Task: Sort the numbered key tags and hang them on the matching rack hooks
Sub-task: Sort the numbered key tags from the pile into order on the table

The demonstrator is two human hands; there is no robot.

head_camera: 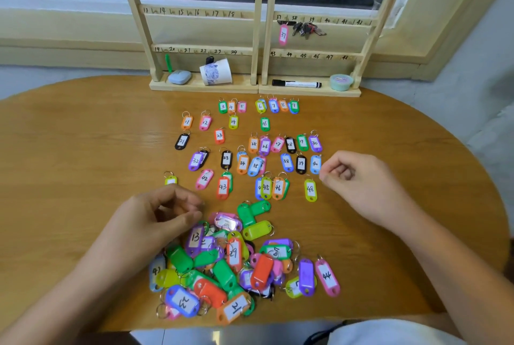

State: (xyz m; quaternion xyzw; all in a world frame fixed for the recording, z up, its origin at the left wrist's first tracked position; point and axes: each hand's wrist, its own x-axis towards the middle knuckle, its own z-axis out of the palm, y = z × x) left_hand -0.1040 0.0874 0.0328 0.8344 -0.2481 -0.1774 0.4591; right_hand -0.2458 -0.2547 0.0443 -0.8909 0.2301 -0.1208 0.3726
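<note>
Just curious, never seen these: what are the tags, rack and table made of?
Tags: probably glossy coloured plastic, bright shine, with paper inserts. Rack: pale bare-looking wood, matte. Table: wood or wood-look laminate; grain shows, smooth sheen.

wooden racks (194,86): 2 | hands: left hand (155,222) + right hand (361,186) = 2 | tag hung on a hook (283,35): 1, pink 37 | key bunch (306,29): 1 | black marker (296,83): 1 | paper cup (217,72): 1 | green tub (341,82): 1 | tags in rows (226,159): over thirty | piled tags (233,254): uncountable
</note>
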